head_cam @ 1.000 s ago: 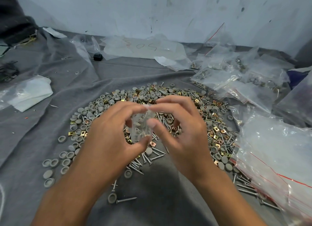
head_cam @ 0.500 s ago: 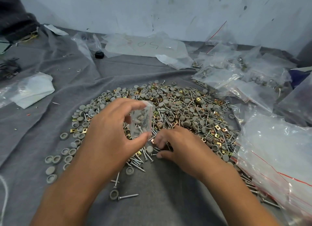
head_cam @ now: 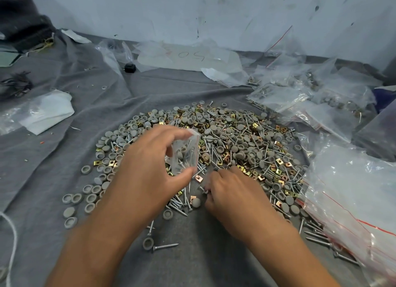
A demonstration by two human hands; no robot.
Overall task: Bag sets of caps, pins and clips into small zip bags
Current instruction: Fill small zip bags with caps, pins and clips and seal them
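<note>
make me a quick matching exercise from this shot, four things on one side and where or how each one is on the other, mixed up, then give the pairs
Things
1. small zip bag
2. right hand
3. white folded sheet
4. small black object

Places or states
A. lying flat on the grey cloth, far left
B. held up off the cloth, pinched by the left hand, with caps and pins inside
C. far side of the cloth, next to the clear plastic sheets by the wall
D. down at the near edge of the pile of loose parts, fingers curled among pins

Pairs: 1-B, 2-D, 3-A, 4-C
</note>
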